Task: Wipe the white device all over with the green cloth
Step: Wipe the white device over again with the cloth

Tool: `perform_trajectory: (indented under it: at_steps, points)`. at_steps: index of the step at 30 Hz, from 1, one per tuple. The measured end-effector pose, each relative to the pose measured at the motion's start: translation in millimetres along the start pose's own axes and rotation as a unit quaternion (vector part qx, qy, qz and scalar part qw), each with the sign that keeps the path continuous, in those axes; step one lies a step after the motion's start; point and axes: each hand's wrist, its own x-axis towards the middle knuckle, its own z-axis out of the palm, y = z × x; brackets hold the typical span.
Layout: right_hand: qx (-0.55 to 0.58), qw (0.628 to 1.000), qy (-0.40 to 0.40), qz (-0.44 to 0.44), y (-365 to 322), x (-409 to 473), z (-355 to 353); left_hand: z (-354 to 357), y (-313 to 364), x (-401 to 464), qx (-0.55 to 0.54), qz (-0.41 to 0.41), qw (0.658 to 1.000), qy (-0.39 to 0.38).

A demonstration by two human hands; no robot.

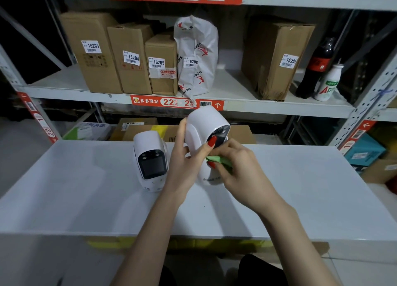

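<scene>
Above the white table (279,189), I hold the device (204,124) tilted, my left hand (184,156) curled round its body while my right hand (234,163) pinches the cloth (219,160) against its front. A second unit (150,159) stands just left of it. The smooth, rigid shell looks light but slippery, so I judge the waist the safest grip.

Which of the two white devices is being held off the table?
The right device: the left hand grips it while the right hand holds the cloth to it. The left device stands untouched on the table.

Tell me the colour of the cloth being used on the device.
Green cloth, bunched in the right hand; head view.
</scene>
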Motion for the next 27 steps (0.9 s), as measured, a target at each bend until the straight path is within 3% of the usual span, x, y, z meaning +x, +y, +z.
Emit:
perform_trajectory:
  at_steps: [9,20,27]
  points:
    - [-0.193,0.98,-0.011,0.04,11,-1,2,3,-3,-4,0.025,0.016,1.0,-0.003]
    - [0.043,0.995,-0.021,0.088,8,2,2,2,-1,-4,0.042,0.013,0.999,-0.005]
    - [-0.119,0.992,-0.015,0.044,12,0,7,4,-1,-5,0.044,0.022,0.999,-0.002]
